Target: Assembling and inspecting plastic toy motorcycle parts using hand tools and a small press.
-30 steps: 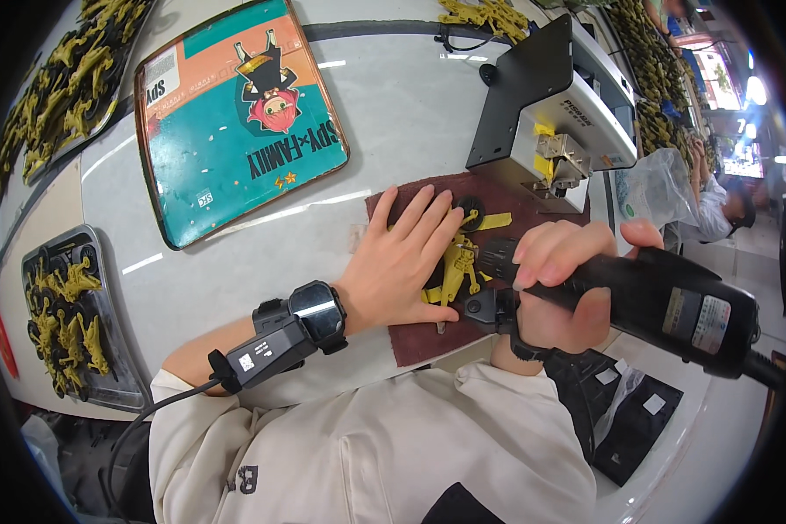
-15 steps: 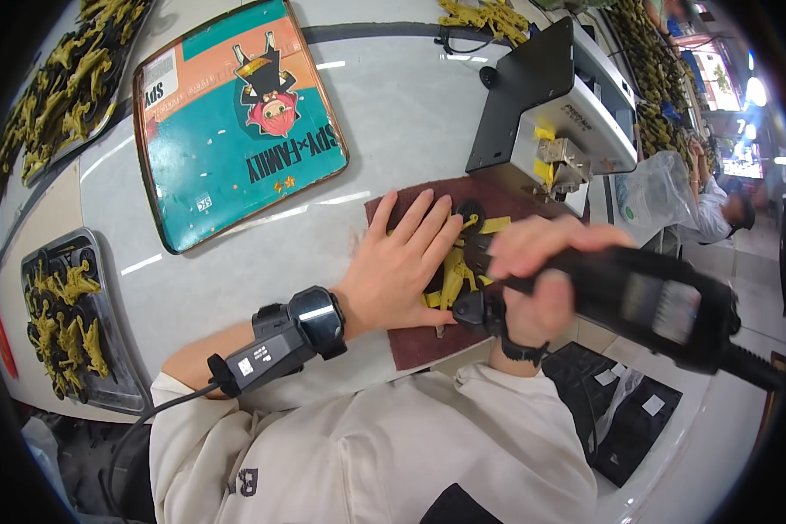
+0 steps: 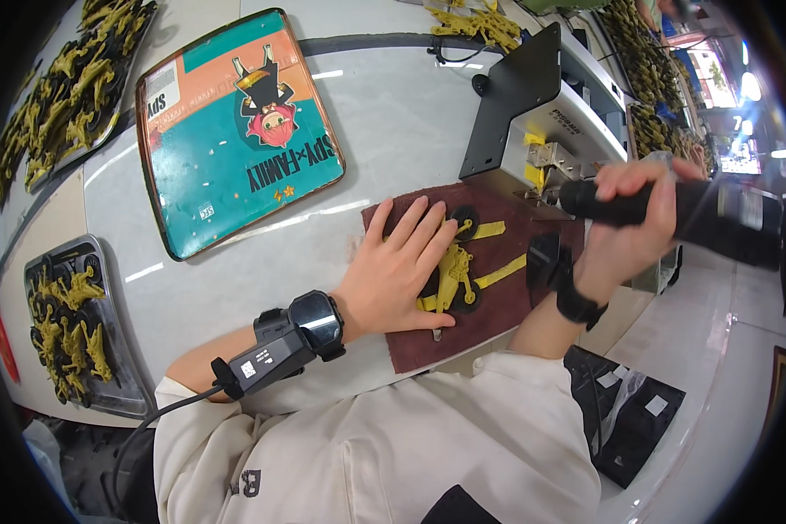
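Observation:
My left hand [image 3: 397, 275] lies flat with its fingers spread over a yellow piece with black wheels [image 3: 453, 274], covering part of it. The piece rests on a maroon cloth [image 3: 506, 316], with yellow strips reaching out to its right. My right hand [image 3: 633, 214] is wrapped round a black electric screwdriver [image 3: 725, 218], blurred by motion, held off to the right of the cloth. Its front end is beside the metal outlet [image 3: 552, 166] of a silver and black box-shaped machine [image 3: 533, 122].
A metal tray [image 3: 129, 384] of similar yellow and black pieces stands at the left, with a larger heap [image 3: 70, 105] behind it. A teal and orange tray [image 3: 218, 188] lies at back left. More yellow pieces [image 3: 476, 26] lie at the far edge. Black bags [image 3: 624, 419] are at lower right.
My right hand has lifted the electric screwdriver away from the yellow piece, moving right and toward the machine's outlet. The left hand has stayed in place on the piece.

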Action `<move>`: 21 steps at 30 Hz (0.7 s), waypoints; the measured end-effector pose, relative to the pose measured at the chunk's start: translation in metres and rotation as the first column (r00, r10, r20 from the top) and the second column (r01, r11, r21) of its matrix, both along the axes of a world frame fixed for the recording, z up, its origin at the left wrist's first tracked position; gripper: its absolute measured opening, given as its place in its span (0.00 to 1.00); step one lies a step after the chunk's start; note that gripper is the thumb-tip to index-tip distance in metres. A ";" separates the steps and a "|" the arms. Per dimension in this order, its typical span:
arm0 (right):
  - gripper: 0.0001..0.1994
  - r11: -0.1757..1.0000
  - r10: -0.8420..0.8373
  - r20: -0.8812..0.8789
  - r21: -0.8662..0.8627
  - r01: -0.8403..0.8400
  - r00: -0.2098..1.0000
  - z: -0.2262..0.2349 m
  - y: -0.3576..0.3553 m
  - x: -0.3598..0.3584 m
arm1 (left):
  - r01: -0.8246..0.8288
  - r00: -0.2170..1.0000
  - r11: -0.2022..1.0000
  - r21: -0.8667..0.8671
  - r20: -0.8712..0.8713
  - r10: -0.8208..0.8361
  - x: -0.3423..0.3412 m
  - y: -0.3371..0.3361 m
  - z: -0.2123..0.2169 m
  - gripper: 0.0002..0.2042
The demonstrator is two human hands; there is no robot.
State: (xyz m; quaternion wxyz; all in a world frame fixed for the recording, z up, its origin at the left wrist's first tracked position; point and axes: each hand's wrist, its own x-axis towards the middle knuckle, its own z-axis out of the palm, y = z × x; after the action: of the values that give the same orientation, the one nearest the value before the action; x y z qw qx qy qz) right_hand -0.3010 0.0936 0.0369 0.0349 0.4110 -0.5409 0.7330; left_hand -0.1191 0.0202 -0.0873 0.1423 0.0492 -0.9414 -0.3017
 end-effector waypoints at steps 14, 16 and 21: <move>0.25 0.984 0.178 0.176 -0.036 -0.175 0.968 -0.046 0.000 0.037 | 0.002 1.000 1.000 0.027 -0.004 -0.002 -0.001 0.001 -0.001 0.48; 0.23 0.981 0.188 0.207 0.009 -0.194 0.960 -0.051 -0.002 0.033 | 0.007 1.000 0.999 0.037 -0.002 -0.007 -0.002 0.001 0.000 0.48; 0.22 0.966 0.249 0.237 0.008 -0.258 0.939 -0.053 -0.007 0.034 | 0.006 1.000 0.999 0.032 0.001 -0.006 -0.004 -0.001 0.002 0.47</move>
State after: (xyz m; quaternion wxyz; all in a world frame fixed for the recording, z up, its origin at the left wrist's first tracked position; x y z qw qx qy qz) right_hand -0.2671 0.0870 -0.0165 -0.1317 0.3883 -0.4979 0.7642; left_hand -0.1227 0.0192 -0.0852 0.1398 0.0487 -0.9367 -0.3173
